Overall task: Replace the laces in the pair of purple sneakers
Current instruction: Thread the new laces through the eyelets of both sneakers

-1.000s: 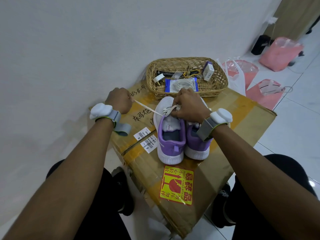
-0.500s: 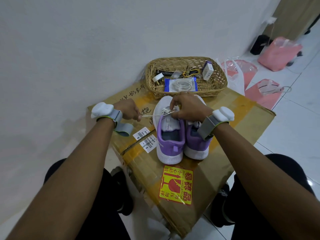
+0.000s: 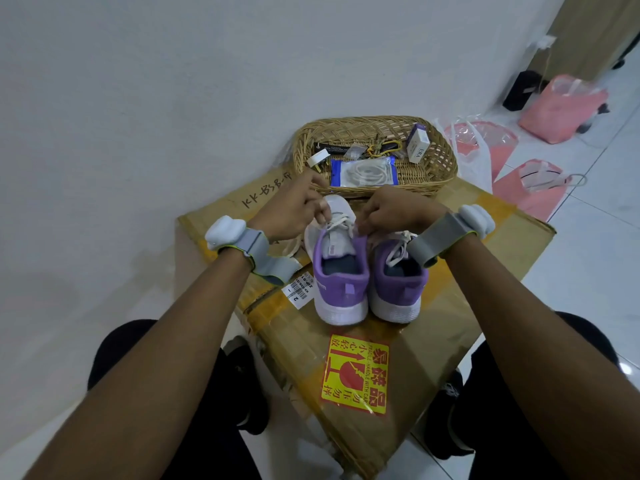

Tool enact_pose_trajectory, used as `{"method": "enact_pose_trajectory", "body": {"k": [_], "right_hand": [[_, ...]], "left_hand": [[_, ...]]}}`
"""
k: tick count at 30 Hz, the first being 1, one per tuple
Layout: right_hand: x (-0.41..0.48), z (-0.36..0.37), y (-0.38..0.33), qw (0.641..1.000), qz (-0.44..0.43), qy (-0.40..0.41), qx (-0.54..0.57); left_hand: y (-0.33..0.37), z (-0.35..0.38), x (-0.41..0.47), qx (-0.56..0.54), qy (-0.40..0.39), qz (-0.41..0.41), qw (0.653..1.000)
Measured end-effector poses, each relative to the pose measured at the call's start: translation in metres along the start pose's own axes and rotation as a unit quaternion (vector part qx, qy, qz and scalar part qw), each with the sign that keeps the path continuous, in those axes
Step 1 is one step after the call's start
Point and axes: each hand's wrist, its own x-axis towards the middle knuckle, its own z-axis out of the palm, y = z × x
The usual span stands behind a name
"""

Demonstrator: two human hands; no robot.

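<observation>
Two purple sneakers with white soles stand side by side, heels toward me, on a cardboard box (image 3: 363, 420). Over the left sneaker (image 3: 341, 278) my left hand (image 3: 294, 209) pinches its white lace (image 3: 337, 220) near the toe end. My right hand (image 3: 391, 211) pinches the same lace from the right side, just above the tongue. A loose stretch of this lace trails off to the left under my left wrist. The right sneaker (image 3: 398, 289) keeps its white lace, partly hidden by my right wrist strap.
A wicker basket (image 3: 440, 157) at the box's far edge holds a blue packet of white laces (image 3: 363, 171), a small white carton, keys and other small items. Pink plastic bags (image 3: 540, 188) lie on the tiled floor to the right. A white wall runs along the left.
My left hand has come in from the left side of the box to the toe of the left sneaker. The lace, stretched out leftward before, now lies slack beside the shoe.
</observation>
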Motion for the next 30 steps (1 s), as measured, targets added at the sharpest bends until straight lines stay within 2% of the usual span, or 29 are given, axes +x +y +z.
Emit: {"method": "enact_pose_trajectory", "body": {"k": [2,4,9,18,23,26,28,30], "right_hand": [[0.000,0.001,0.003,0.995,0.020,0.001,0.093],[0.001,0.003,0.007,0.989,0.034,-0.027,0.139],[0.003,0.004,0.013,0.988,0.039,-0.066,0.134],[0.004,0.004,0.013,0.980,0.058,-0.081,0.170],[0.002,0.003,0.011,0.977,0.066,-0.082,0.185],[0.001,0.001,0.014,0.985,0.048,-0.083,0.141],[-0.002,0.004,0.010,0.993,0.036,-0.049,0.100],[-0.002,0.005,0.009,0.995,0.038,-0.025,0.094]], "left_hand": [[0.002,0.007,0.001,-0.014,0.011,0.023,1.000],[0.003,0.011,0.001,0.005,0.008,0.046,0.999],[0.007,0.022,0.000,0.089,-0.026,0.068,0.993],[0.019,0.028,0.000,0.157,-0.016,0.087,0.984],[0.027,0.034,0.002,0.191,0.017,0.083,0.978],[0.022,0.032,0.002,0.112,0.010,0.059,0.992],[0.019,0.029,-0.001,0.048,-0.011,0.040,0.998],[0.019,0.025,-0.003,0.028,-0.023,0.027,0.999]]}}
